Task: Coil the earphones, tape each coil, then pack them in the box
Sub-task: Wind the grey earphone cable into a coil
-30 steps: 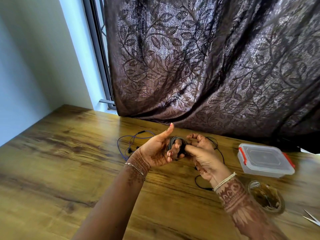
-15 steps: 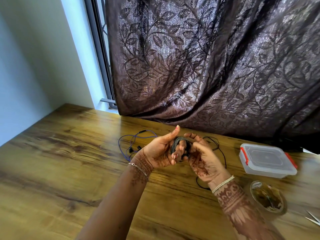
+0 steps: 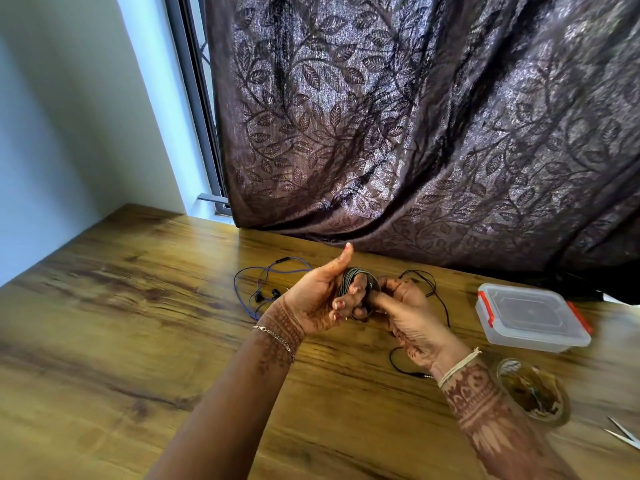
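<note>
Earphone coil (image 3: 356, 282) wound round the curled fingers of the left hand (image 3: 317, 303), above the surface (image 3: 138, 323).
Right hand (image 3: 410, 311) has rolled back in, pinching the cable (image 3: 441, 299) at the coil: another turn laid; loose cable remains, so taping and the box (image 3: 530, 315) wait.

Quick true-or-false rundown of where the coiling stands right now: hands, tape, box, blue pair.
1. The dark coil is wound round the left hand's fingers. True.
2. The right hand holds the tape roll. False: it pinches the coil; the tape roll lies on the table.
3. The blue earphones lie loose on the table. True.
4. The box is open. False: its lid is on.
</note>
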